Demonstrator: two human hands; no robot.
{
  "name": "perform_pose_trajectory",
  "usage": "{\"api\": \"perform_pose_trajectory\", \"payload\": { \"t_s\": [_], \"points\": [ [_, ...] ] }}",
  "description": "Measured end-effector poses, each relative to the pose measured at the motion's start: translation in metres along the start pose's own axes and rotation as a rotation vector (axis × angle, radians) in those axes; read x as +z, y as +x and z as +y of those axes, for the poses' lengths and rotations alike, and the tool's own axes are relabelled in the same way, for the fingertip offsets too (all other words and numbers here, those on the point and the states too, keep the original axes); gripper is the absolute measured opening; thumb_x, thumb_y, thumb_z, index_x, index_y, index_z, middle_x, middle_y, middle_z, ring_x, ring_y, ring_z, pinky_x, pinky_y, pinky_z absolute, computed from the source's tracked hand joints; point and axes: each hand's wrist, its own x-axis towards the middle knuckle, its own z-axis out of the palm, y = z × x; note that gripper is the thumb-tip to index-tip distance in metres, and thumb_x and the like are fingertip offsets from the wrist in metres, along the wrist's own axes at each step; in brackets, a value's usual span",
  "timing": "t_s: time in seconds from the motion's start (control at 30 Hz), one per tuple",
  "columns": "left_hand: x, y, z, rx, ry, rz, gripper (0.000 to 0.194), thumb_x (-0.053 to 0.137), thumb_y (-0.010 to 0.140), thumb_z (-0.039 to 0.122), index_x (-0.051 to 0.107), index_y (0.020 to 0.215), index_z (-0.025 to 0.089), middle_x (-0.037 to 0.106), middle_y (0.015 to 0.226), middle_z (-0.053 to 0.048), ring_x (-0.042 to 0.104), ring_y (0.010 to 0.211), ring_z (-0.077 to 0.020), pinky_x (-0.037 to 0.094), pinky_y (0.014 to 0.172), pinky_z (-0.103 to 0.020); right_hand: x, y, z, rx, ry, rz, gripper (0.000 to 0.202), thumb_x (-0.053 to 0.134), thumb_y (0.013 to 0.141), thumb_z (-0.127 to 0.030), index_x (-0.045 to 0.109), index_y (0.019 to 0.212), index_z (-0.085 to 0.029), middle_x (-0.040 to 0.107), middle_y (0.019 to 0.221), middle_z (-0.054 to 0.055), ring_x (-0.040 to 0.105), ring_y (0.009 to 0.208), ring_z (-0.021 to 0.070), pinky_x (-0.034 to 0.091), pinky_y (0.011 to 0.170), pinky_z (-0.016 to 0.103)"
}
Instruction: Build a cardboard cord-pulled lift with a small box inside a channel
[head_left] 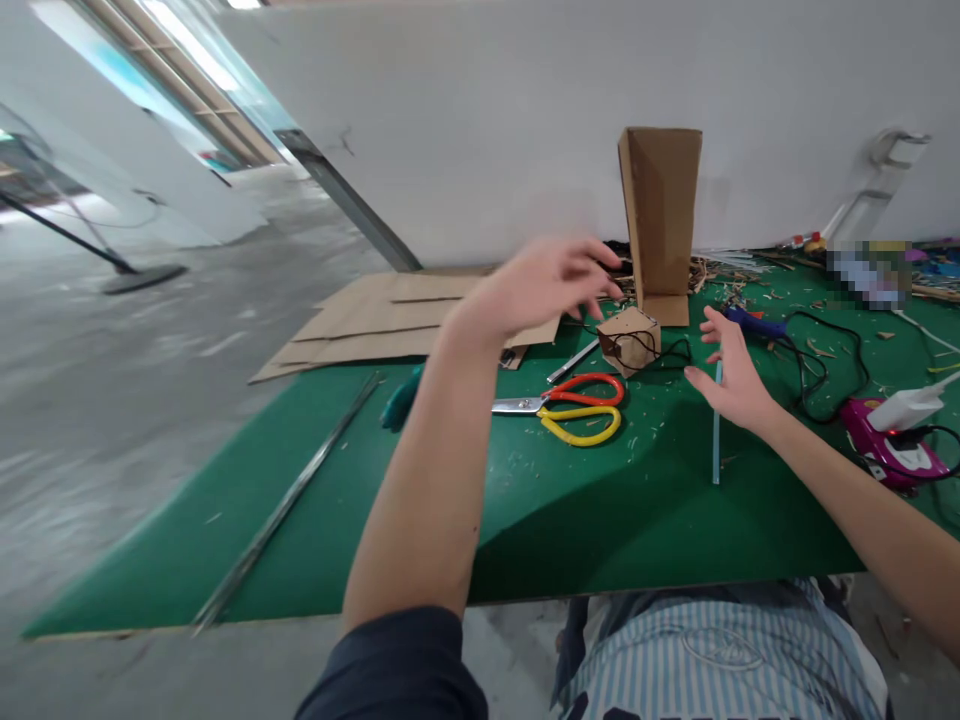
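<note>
My left hand [562, 280] is raised over the table, its fingers apart and bent, with nothing in them. Just right of it and lower lies a small cardboard box [628, 342] with a black cord across it. My right hand [726, 368] hovers to the right of that box, fingers apart and empty. Beneath it a pale blue glue stick [716, 440] lies on the green table [585, 530]. Scissors [581, 410] with red and yellow handles lie below my left hand. A metal strip [574, 362] is between the scissors and the small box.
A tall cardboard piece [664, 210] stands by the wall. Flat cardboard sheets [367, 325] lie at the back left. Long thin rods [289, 500] cross the left side. A blue glue gun [757, 323] and a pink power socket [892, 445] with cords are at the right.
</note>
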Motion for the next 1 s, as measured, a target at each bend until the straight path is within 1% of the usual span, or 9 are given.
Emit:
{"api": "perform_pose_trajectory", "payload": {
  "t_s": [0.1, 0.17, 0.27, 0.37, 0.5, 0.6, 0.8, 0.9, 1.0],
  "points": [
    [0.028, 0.0, 0.01, 0.0, 0.149, -0.498, 0.03, 0.056, 0.086, 0.025, 0.053, 0.116, 0.02, 0.076, 0.099, -0.005, 0.071, 0.074, -0.0131, 0.05, 0.064, -0.022, 0.001, -0.005, -0.015, -0.065, 0.151, -0.072, 0.079, 0.064, 0.088, -0.041, 0.021, 0.152, -0.029, 0.046, 0.145, 0.016, 0.05, 0.129, 0.0289, 0.045, 0.104, 0.051],
    [0.046, 0.001, 0.014, 0.038, 0.203, -0.577, 0.026, 0.055, 0.086, 0.024, 0.052, 0.111, 0.02, 0.077, 0.098, -0.004, 0.072, 0.077, -0.0139, 0.05, 0.064, -0.022, 0.003, -0.007, -0.023, -0.073, 0.261, -0.133, 0.073, 0.065, 0.089, -0.045, 0.026, 0.149, -0.028, 0.055, 0.137, 0.014, 0.056, 0.124, 0.0264, 0.044, 0.106, 0.05],
    [0.066, 0.004, 0.015, 0.096, 0.22, -0.535, 0.012, 0.051, 0.085, 0.02, 0.051, 0.098, 0.02, 0.075, 0.088, -0.003, 0.071, 0.077, -0.0143, 0.05, 0.062, -0.022, 0.006, -0.006, -0.032, 0.048, 0.435, -0.223, 0.046, 0.057, 0.093, -0.054, 0.045, 0.126, -0.023, 0.066, 0.093, 0.004, 0.066, 0.076, 0.0167, 0.055, 0.076, 0.036],
    [0.072, 0.005, 0.015, 0.074, 0.147, -0.505, 0.009, 0.048, 0.086, 0.019, 0.048, 0.095, 0.02, 0.073, 0.082, -0.002, 0.07, 0.07, -0.0135, 0.049, 0.056, -0.022, 0.008, -0.004, -0.04, 0.177, 0.457, -0.245, 0.041, 0.046, 0.095, -0.061, 0.052, 0.104, -0.021, 0.049, 0.064, -0.006, 0.042, 0.044, 0.009, 0.038, 0.045, 0.026],
    [0.059, 0.004, 0.012, 0.036, 0.117, -0.435, 0.015, 0.052, 0.085, 0.02, 0.05, 0.099, 0.02, 0.072, 0.081, -0.002, 0.068, 0.063, -0.013, 0.05, 0.055, -0.023, 0.002, 0.0, -0.04, 0.139, 0.124, -0.186, 0.036, 0.046, 0.097, -0.051, 0.062, 0.089, -0.019, 0.055, 0.063, -0.001, 0.043, 0.051, 0.0113, 0.033, 0.05, 0.028],
    [0.041, 0.004, 0.005, 0.019, 0.142, -0.348, 0.013, 0.056, 0.086, 0.023, 0.057, 0.098, 0.02, 0.073, 0.086, -0.003, 0.068, 0.063, -0.0128, 0.052, 0.057, -0.025, -0.008, 0.006, -0.031, 0.145, -0.051, -0.046, 0.028, 0.05, 0.094, -0.04, 0.066, 0.082, -0.02, 0.061, 0.066, 0.002, 0.047, 0.054, 0.0139, 0.033, 0.054, 0.029],
    [0.02, 0.008, -0.006, 0.044, 0.04, -0.068, 0.014, 0.061, 0.09, 0.027, 0.066, 0.097, 0.016, 0.075, 0.091, -0.008, 0.066, 0.064, -0.0108, 0.052, 0.06, -0.024, -0.022, 0.014, -0.016, 0.233, -0.008, 0.203, 0.027, 0.048, 0.094, -0.038, 0.066, 0.085, -0.02, 0.054, 0.063, 0.001, 0.043, 0.053, 0.0138, 0.033, 0.053, 0.03],
    [0.028, 0.008, -0.002, 0.084, 0.0, -0.035, 0.017, 0.062, 0.09, 0.028, 0.07, 0.096, 0.015, 0.076, 0.089, -0.008, 0.067, 0.066, -0.0107, 0.052, 0.061, -0.023, -0.02, 0.013, -0.021, 0.145, 0.135, 0.158, 0.028, 0.055, 0.092, -0.047, 0.063, 0.101, -0.021, 0.06, 0.077, 0.002, 0.053, 0.066, 0.0154, 0.043, 0.061, 0.03],
    [0.044, 0.005, 0.008, 0.171, 0.052, -0.142, 0.018, 0.063, 0.087, 0.029, 0.075, 0.089, 0.015, 0.074, 0.079, -0.004, 0.065, 0.066, -0.0113, 0.05, 0.062, -0.023, -0.015, 0.012, -0.036, 0.08, 0.352, -0.024, 0.059, 0.067, 0.084, -0.052, 0.046, 0.133, -0.027, 0.063, 0.105, 0.006, 0.061, 0.084, 0.0175, 0.051, 0.068, 0.031]
  ]
}}
